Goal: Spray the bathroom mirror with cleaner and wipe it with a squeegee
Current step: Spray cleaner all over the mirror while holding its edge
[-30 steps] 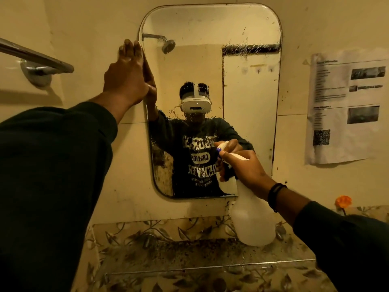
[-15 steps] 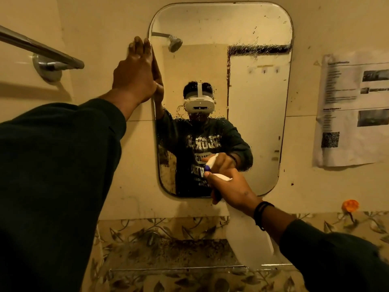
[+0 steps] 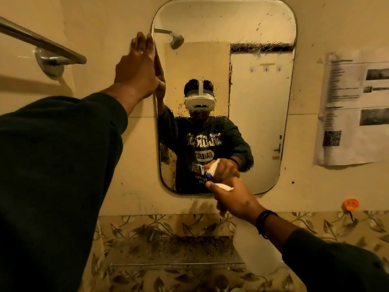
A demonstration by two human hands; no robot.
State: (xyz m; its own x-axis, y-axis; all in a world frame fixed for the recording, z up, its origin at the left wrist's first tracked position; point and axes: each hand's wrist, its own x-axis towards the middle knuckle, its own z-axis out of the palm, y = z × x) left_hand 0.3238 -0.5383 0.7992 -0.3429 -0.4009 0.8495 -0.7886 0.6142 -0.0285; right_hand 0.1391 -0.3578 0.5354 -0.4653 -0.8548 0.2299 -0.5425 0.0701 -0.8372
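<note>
A rounded rectangular mirror (image 3: 261,98) hangs on the beige wall, with droplets across its middle and lower half. My left hand (image 3: 139,70) lies flat on the wall, fingers together and pointing up, against the mirror's upper left edge. My right hand (image 3: 233,197) grips the white spray head of a translucent spray bottle (image 3: 254,249) just in front of the mirror's bottom edge, nozzle aimed at the lower glass. No squeegee is in view.
A metal towel bar (image 3: 42,43) juts from the wall at upper left. A printed paper sheet (image 3: 355,108) is stuck to the wall at right, an orange hook (image 3: 350,204) below it. A glass shelf with a metal rail (image 3: 176,264) runs under the mirror.
My right hand and the spray bottle have dropped from the mirror's lower middle to its bottom edge. The view has shifted left, so the mirror sits further right. My left hand has stayed on the mirror's edge.
</note>
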